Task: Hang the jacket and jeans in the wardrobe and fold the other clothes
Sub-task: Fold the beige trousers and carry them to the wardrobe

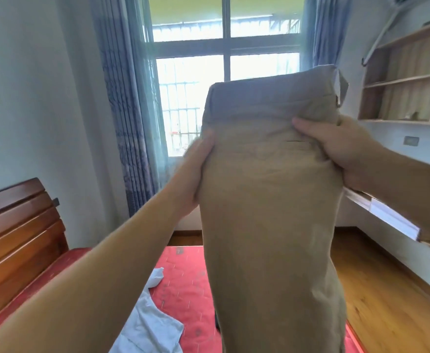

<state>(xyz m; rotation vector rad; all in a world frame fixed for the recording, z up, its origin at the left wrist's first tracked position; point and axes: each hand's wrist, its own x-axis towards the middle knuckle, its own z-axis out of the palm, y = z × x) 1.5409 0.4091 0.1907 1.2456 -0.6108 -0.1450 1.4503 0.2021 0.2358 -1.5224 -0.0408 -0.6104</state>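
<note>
Khaki trousers (272,200) held upright in mid-air between both hands, waistband uppermost, legs hanging below them. Left hand (196,171) grips left edge of garment, fingers hidden behind fabric. Right hand (336,151) clutches right edge, thumb across front, cloth bunched in grip. Beneath hands: red bed cover (185,284) with white garment (147,322) lying crumpled. Beyond hands: window (224,47); right of right hand, wooden wall shelves (407,80).
</note>
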